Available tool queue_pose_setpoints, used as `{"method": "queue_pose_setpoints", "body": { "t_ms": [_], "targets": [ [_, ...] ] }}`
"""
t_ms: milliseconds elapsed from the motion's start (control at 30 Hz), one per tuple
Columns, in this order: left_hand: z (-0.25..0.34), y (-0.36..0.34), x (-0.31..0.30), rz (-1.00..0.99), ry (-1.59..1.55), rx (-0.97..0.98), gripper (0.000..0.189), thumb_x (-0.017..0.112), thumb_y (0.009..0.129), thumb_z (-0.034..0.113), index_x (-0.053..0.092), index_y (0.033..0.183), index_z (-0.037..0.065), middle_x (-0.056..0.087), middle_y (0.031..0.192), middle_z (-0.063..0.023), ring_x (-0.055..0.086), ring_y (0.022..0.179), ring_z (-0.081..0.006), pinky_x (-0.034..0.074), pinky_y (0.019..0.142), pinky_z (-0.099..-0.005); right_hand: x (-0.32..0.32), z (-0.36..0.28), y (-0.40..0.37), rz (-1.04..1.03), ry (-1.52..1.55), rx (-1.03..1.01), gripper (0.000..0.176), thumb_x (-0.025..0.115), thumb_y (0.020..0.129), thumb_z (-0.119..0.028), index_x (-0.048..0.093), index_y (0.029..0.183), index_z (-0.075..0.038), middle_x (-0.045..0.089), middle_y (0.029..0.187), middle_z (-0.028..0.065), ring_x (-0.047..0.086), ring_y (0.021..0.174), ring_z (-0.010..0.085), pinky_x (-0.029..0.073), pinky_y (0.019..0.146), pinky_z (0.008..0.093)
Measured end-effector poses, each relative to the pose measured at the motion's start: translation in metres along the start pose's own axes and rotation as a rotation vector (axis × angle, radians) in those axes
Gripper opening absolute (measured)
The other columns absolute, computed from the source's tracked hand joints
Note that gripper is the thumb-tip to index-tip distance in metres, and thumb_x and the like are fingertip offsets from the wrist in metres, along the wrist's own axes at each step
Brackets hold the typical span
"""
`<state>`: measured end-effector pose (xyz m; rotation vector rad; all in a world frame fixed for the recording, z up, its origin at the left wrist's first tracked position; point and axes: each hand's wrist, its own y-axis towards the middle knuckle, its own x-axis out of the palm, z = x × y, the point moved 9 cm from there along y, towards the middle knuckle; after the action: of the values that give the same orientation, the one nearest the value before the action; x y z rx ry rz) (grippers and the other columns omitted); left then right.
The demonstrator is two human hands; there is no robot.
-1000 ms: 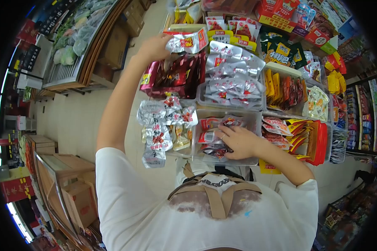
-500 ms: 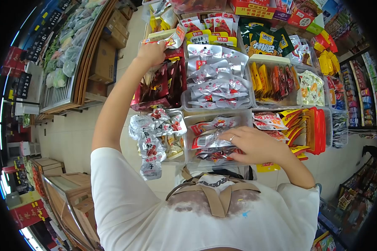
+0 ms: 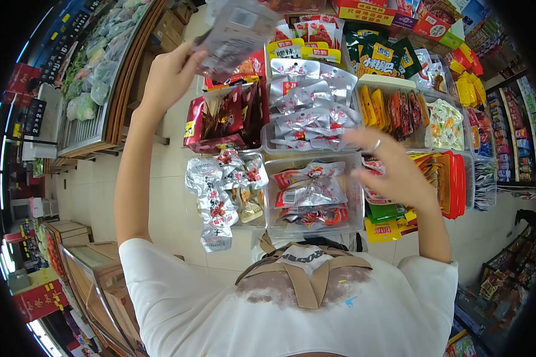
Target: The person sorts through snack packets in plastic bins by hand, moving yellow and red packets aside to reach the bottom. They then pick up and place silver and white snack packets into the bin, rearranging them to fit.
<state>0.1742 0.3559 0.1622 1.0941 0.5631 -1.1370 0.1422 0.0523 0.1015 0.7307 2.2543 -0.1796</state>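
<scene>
Sorting step, prob.: your L grip [image 3: 170,74] clasps silver packet [image 3: 235,33] upper-left, R grip [image 3: 393,166] released mid-right; next likely needs matching silver pile [image 3: 309,116].

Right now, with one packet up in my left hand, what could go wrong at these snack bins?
1. The silver packet is pinched only at its edge by the left hand, held high; it could slip and fall.
2. The pile of silver packs overhangs the front edge of its bin; a passing arm might knock some down.
</scene>
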Motion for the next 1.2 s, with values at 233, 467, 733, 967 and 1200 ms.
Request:
{"method": "queue_pose_setpoints", "body": {
  "t_ms": [233,467,733,967,1200],
  "targets": [
    [0.139,-0.059,0.027,-0.244,0.081,0.472,0.02,0.061,0.082,0.021,0.059,0.089,0.003,0.055,0.06,-0.012,0.055,0.054,-0.0264,0.042,0.052,-0.0322,-0.025,-0.035,0.053,0.189,0.135,-0.138,0.096,0.08,0.06,-0.023,0.027,0.137,-0.003,0.045,0.125,0.0126,0.04,0.117,0.021,0.029,0.101,0.034],
    [0.129,-0.074,0.055,-0.461,-0.125,0.209,0.041,0.072,0.07,0.028,0.056,0.1,0.003,0.06,0.075,-0.0139,0.061,0.065,-0.0278,0.047,0.061,-0.0317,-0.008,0.002,0.051,0.183,0.634,0.007,0.04,0.076,0.069,-0.016,0.055,0.1,-0.002,0.062,0.09,0.0036,0.056,0.084,0.0094,0.045,0.075,0.0259],
    [0.14,-0.106,0.087,-0.527,-0.07,0.379,0.037,0.072,0.069,0.028,0.049,0.086,0.006,0.054,0.062,-0.0099,0.056,0.059,-0.0306,0.042,0.054,-0.0403,0.012,0.021,0.018,-0.042,0.26,0.112,0.017,0.071,0.067,-0.008,0.056,0.073,-0.004,0.06,0.075,0.0018,0.056,0.071,0.01,0.044,0.067,0.0257],
    [0.133,-0.15,0.154,-0.68,0.033,0.474,0.033,0.069,0.068,0.021,0.047,0.086,0.003,0.055,0.062,-0.0081,0.057,0.058,-0.0298,0.044,0.057,-0.038,0.053,0.026,-0.005,-0.256,-0.227,0.085,0.011,0.062,0.071,-0.009,0.062,0.081,-0.003,0.064,0.081,0.0084,0.061,0.08,0.0254,0.047,0.076,0.0346],
    [0.129,-0.172,0.194,-0.52,0.324,0.576,0.024,0.063,0.07,0.019,0.046,0.08,0.006,0.056,0.06,-0.0046,0.058,0.056,-0.0219,0.042,0.054,-0.0323,0.103,0.04,-0.002,-0.311,-0.744,-0.125,0.009,0.056,0.072,-0.01,0.063,0.077,-0.008,0.064,0.08,0.0073,0.061,0.076,0.0242,0.045,0.069,0.0355]
  ]
}}
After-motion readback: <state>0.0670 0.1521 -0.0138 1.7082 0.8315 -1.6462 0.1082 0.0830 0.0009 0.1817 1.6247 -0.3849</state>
